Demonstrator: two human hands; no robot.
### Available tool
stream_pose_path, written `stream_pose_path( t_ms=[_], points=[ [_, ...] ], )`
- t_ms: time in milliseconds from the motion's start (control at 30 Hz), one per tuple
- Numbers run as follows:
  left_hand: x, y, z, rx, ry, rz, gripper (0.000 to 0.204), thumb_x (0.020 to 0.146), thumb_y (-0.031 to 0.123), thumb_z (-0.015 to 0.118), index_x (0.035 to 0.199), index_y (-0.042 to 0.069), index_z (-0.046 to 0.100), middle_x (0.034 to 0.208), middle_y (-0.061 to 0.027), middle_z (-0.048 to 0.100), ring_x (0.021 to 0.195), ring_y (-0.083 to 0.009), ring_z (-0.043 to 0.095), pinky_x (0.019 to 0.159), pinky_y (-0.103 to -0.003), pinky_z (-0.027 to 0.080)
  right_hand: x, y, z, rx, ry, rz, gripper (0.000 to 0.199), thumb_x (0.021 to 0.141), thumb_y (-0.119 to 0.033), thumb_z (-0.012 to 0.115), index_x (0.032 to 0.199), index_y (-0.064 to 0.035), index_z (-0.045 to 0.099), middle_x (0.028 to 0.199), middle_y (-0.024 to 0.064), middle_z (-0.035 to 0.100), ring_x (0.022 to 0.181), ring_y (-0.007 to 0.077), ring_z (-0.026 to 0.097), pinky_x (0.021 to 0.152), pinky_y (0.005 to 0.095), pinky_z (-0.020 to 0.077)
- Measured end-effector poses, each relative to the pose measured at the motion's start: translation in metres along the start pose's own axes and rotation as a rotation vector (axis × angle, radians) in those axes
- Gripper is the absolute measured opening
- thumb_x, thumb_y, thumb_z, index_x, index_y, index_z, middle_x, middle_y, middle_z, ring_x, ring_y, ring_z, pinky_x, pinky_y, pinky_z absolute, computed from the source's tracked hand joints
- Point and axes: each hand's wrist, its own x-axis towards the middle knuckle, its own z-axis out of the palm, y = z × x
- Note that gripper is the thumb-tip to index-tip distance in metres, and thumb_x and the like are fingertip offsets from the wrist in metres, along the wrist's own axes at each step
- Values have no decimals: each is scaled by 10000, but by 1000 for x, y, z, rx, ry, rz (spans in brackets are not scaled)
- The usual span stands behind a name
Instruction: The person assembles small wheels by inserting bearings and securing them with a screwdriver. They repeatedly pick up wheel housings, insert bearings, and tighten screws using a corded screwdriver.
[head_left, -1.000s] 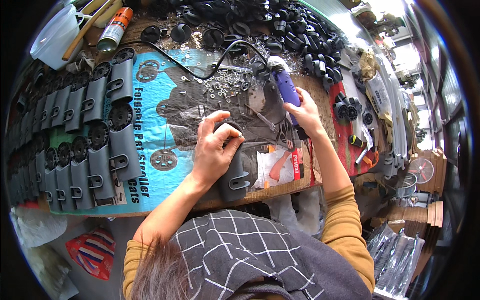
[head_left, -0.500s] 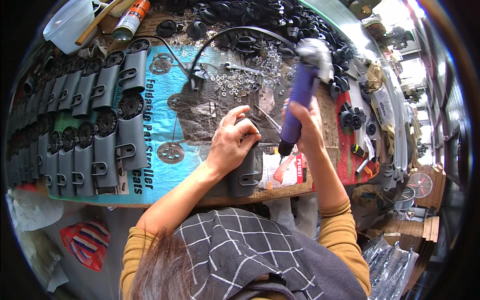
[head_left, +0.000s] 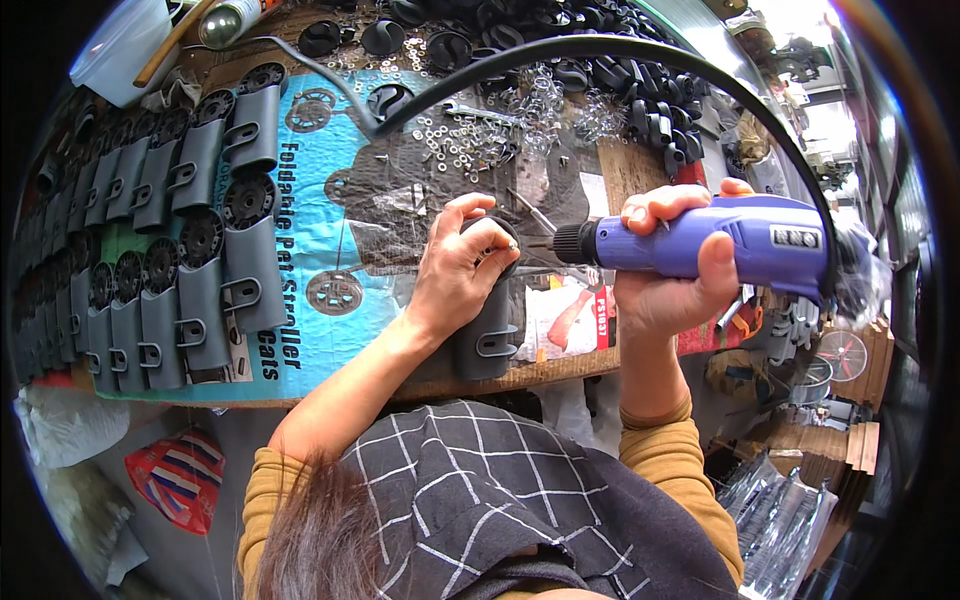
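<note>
My right hand (head_left: 690, 260) is wrapped round a purple electric screwdriver (head_left: 740, 238) with a black chuck, held almost level. Its bit points left and ends close to the fingertips of my left hand (head_left: 462, 262). Thumb and forefinger there pinch a small shiny screw (head_left: 513, 247). Below that hand a dark grey plastic part (head_left: 486, 335) with a looped slot lies near the table's front edge. Its round upper end is mostly hidden by my fingers. From the screwdriver's back end a black cord (head_left: 640, 44) arches over the table.
Rows of similar grey parts (head_left: 255, 270) fill the left side. Loose washers (head_left: 455, 148), a wrench (head_left: 480, 112) and a thin screwdriver (head_left: 532, 212) lie beyond my hands. Black knobs (head_left: 660, 125) are heaped at the back. A white tub (head_left: 120, 60) stands far left.
The electric screwdriver has swung from upright to nearly level, its bit now facing my left hand. The cord has come across the upper view. My left hand keeps its pinch.
</note>
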Motion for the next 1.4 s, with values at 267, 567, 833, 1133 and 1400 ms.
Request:
stream_pose_path(
  t_ms=[267, 567, 833, 1133, 1400],
  points=[
    [0, -1, 1, -20, 30, 17, 148, 765, 97, 766, 882, 86, 676, 1246, -141, 532, 1094, -318, 529, 939, -418, 431, 0, 4, 14, 19, -42, 1, 603, 819, -366, 695, 1249, -99, 367, 823, 147, 612, 673, 237, 585, 698, 403, 484],
    [0, 3, 0, 0, 24, 4, 165, 749, 114, 786, 877, 99, 683, 1272, -131, 494, 1118, -317, 500, 961, -427, 413, -7, 8, 13, 17, -95, 15, 618, 864, -372, 668, 1285, -102, 306, 846, 161, 608, 712, 235, 610, 691, 389, 526],
    [0, 7, -3, 80, 36, -23, 234, 689, 134, 827, 855, 91, 668, 1235, -130, 478, 1164, -340, 423, 976, -440, 391, -21, 14, 21, -66, -175, 17, 639, 843, -415, 652, 1320, -106, 360, 870, 142, 585, 725, 234, 590, 735, 410, 497],
    [1, 1, -2, 46, 17, -4, 231, 663, 63, 801, 841, 88, 657, 1221, -133, 492, 1126, -333, 434, 958, -436, 399, -24, 24, 23, -226, -216, 5, 647, 828, -443, 691, 1218, -49, 357, 863, 126, 607, 759, 209, 611, 744, 359, 503],
    [1, 2, 1, 7, 36, -82, 488, 735, 77, 698, 1208, 75, 579, 1220, -181, 507, 1160, -372, 482, 1017, -440, 389, -18, 19, 22, -296, -324, 127, 542, 870, -564, 626, 947, -32, 558, 895, 60, 627, 860, 151, 602, 789, 297, 472]
  ],
)
